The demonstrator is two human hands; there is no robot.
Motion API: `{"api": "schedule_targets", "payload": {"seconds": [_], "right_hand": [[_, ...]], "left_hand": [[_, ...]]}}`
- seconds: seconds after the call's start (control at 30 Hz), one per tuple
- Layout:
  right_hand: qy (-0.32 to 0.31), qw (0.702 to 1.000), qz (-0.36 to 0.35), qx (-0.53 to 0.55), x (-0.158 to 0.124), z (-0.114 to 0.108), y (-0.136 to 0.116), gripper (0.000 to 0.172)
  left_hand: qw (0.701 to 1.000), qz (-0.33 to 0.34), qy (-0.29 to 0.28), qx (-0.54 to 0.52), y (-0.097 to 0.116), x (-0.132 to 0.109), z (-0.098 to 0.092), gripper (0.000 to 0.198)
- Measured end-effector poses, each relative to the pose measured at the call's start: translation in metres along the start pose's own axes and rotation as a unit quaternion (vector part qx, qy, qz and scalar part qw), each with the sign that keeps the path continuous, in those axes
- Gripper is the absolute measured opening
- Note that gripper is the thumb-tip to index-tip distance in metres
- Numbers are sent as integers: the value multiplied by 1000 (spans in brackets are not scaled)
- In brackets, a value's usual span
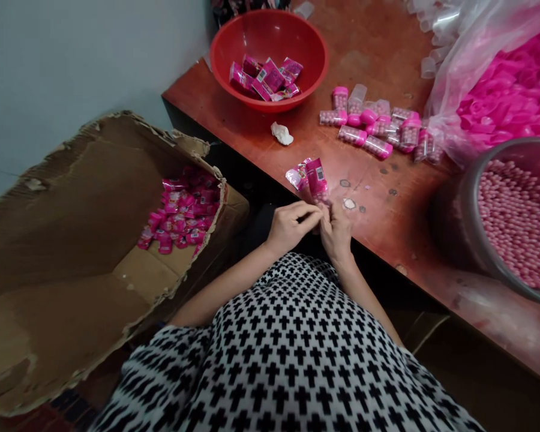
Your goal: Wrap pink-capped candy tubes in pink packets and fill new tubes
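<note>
My left hand (290, 225) and my right hand (337, 231) meet at the table's near edge with fingers closed in a pinch. What sits between the fingertips is small and mostly hidden. Right beyond them lie shiny pink printed wrappers (315, 176), one showing a barcode; whether my fingers grip these I cannot tell. Farther back on the table is a loose group of small clear bottles (352, 135) with pink caps, filled with pink beads. A red bowl (227, 72) at the table's left corner holds several pink printed wrappers (269, 78).
A torn cardboard box (72, 210) at left contains many pink-wrapped pieces (180, 210). On the right stand a dark tub (468, 210) of pink beads and a clear bag (445, 90) of pink plastic parts. A white crumpled lump (281, 134) lies near the bowl.
</note>
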State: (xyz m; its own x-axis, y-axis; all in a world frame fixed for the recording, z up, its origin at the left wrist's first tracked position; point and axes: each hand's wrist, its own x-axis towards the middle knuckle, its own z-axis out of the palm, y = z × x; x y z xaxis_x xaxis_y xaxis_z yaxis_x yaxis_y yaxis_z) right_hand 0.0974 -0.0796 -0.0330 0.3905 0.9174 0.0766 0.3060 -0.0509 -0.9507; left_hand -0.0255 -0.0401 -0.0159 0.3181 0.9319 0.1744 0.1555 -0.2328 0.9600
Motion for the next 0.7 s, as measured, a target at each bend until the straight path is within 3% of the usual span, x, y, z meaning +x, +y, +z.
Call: {"api": "schedule_targets", "payload": {"seconds": [0.1,0.23,0.37,0.47,0.6,0.7], "right_hand": [[-5,1000,3,27,-2,1,-3,29],[1,999,-39,-8,-2,3,-11,25],[-9,999,-35,-7,-3,3,-16,26],[-30,996,9,86,-4,4,-16,39],[-74,953,120,268,-2,5,-18,40],[-81,929,168,320,2,3,-20,35]], "left_hand": [[969,-130,119,-175,-10,5,-1,28],[901,-215,74,-370,-10,14,5,45],[888,-221,97,-391,0,15,14,38],[882,-218,75,-410,2,13,15,34],[881,-226,47,-414,-1,12,11,31],[890,-220,52,-397,-2,15,8,29]]}}
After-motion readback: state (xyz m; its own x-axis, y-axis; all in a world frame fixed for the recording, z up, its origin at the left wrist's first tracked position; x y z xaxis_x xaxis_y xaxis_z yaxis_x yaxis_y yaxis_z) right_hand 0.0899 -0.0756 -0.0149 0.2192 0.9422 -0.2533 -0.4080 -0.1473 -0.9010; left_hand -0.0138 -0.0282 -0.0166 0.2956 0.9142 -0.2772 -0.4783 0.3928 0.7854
